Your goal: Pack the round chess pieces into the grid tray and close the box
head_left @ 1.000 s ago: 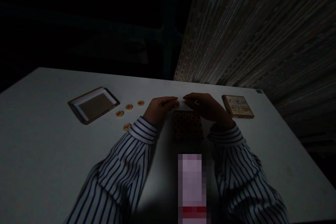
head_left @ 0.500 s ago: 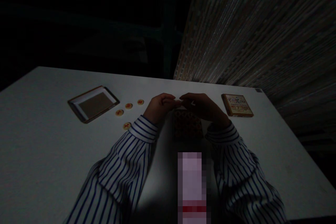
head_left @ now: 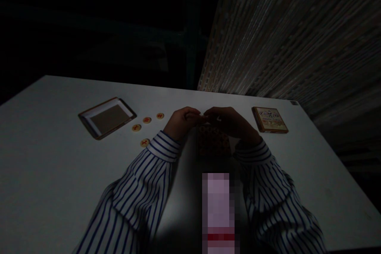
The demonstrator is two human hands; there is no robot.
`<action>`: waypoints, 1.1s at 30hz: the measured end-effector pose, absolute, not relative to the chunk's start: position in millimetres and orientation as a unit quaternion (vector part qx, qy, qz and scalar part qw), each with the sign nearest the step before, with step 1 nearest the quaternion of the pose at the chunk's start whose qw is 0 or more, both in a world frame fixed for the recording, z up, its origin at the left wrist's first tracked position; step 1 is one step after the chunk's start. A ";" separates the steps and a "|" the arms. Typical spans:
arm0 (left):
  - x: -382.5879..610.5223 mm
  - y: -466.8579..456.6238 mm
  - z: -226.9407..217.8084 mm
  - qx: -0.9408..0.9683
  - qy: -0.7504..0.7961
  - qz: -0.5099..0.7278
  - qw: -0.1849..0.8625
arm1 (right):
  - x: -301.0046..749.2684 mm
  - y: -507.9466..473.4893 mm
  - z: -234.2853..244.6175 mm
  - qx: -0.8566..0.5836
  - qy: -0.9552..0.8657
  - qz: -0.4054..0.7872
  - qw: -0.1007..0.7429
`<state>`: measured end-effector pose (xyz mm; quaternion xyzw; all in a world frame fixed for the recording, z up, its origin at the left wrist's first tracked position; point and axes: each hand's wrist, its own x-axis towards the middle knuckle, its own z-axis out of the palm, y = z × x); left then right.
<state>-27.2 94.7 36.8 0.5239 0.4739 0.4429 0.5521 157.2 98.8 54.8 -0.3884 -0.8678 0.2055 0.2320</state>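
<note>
My left hand (head_left: 182,121) and my right hand (head_left: 229,123) meet fingertip to fingertip just above the far end of a dark patterned box (head_left: 213,145) on the white table (head_left: 59,174). Both hands have curled fingers pinched together on something small that I cannot make out in the dim light. Both sleeves are white with blue stripes. Several round pale discs with red marks (head_left: 145,127) lie on the table just left of my left hand.
An open shallow box tray (head_left: 106,118) lies at the left. A small printed box lid (head_left: 269,119) lies at the right near the table's corner. A ribbed wall (head_left: 291,35) rises behind on the right. The room beyond is dark.
My two hands have drawn closer together and their fingertips now touch; a pale disc seen between them a second ago is hidden.
</note>
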 end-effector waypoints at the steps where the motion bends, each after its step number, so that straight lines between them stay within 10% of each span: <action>1: -27.8 95.0 36.1 0.532 0.475 0.438 0.547 | 157.3 98.7 55.1 -0.385 -0.869 0.211 0.230; 33: -28.2 96.5 33.5 0.558 0.502 0.365 0.551 | 149.3 91.7 58.1 -0.407 -0.881 0.178 0.165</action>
